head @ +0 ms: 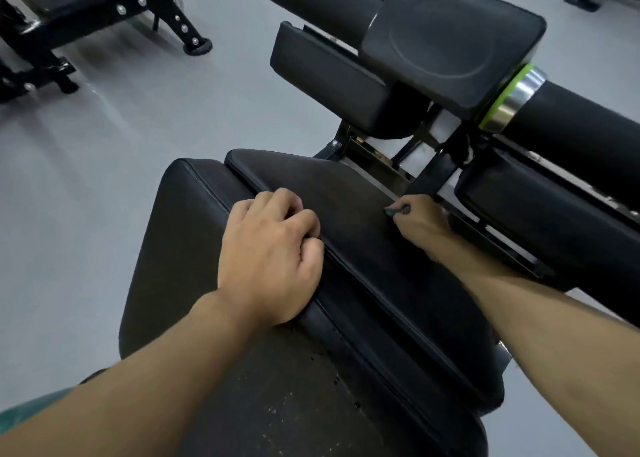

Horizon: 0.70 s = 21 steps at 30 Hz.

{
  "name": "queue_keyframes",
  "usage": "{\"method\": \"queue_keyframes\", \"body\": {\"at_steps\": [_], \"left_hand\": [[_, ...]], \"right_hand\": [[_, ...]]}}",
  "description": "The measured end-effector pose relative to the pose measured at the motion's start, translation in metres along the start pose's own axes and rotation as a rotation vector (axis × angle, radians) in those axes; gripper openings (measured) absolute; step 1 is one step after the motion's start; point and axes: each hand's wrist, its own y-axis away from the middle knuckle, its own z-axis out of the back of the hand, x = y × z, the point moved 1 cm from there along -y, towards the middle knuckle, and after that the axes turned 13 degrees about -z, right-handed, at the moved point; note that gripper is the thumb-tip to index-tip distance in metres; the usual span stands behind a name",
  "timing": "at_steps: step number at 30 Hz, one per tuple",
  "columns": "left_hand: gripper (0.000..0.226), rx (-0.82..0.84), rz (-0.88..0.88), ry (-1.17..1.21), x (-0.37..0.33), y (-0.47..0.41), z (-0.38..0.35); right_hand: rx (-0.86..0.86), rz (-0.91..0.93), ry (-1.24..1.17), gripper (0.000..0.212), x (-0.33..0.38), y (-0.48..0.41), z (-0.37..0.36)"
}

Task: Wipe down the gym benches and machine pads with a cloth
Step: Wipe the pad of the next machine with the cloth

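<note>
On the left seam of the long black pad, the left hand is parked, fingers curled into a fist with nothing seen held. At the pad's right edge, a scrap of grey cloth is pinched tight in the right hand. Past that edge, a green-ringed roller can be spotted.

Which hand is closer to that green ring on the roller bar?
Right. The right hand, pinching the cloth at the far edge of the black pad, lies below the green ring; the left hand grips its left edge, farther away.
</note>
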Motion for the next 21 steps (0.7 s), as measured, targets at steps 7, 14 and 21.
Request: {"method": "queue_keyframes", "body": {"at_steps": [7, 14, 21], "left_hand": [[0.025, 0.105, -0.058, 0.011, 0.002, -0.008, 0.006], [0.023, 0.163, -0.174, 0.051, 0.016, -0.015, 0.01], [0.024, 0.122, -0.2, 0.09, 0.02, -0.013, 0.008]], "right_hand": [[0.188, 0.562, -0.17, 0.026, 0.045, 0.114, 0.018], [0.07, 0.285, -0.101, 0.024, 0.034, 0.004, -0.018], [-0.005, -0.012, -0.005, 0.022, 0.063, -0.031, -0.034]]}}
